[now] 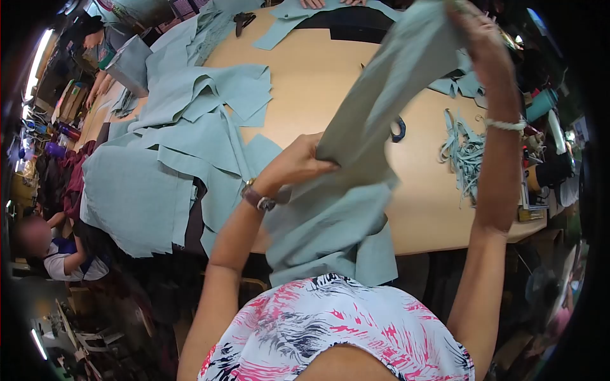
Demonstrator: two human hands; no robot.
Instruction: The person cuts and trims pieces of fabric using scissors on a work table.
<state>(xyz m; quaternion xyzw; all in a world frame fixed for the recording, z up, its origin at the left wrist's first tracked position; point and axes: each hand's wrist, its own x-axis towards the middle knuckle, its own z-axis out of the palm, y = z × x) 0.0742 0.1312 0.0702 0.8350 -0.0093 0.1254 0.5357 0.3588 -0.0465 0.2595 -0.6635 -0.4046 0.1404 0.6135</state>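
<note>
A long piece of pale green fabric point(387, 89) stretches between my two hands above the table. My left hand point(297, 164) grips its lower edge, thumb on top and fingers closed around the cloth. Raised at the upper right, my right hand point(480, 35) holds the other end; it is slightly blurred. Below my left hand the cloth falls in folds over the table's front edge, toward my chest. Scissors with a dark blue handle point(398, 129) lie on the table, partly hidden behind the raised fabric.
Layered green fabric pieces point(171, 152) cover the table's left side. Thin fabric strips point(467, 152) lie in a heap at the right. A black-handled tool point(243, 23) rests at the back of the wooden table point(298, 82). Another person's hands point(330, 3) touch cloth at the far edge.
</note>
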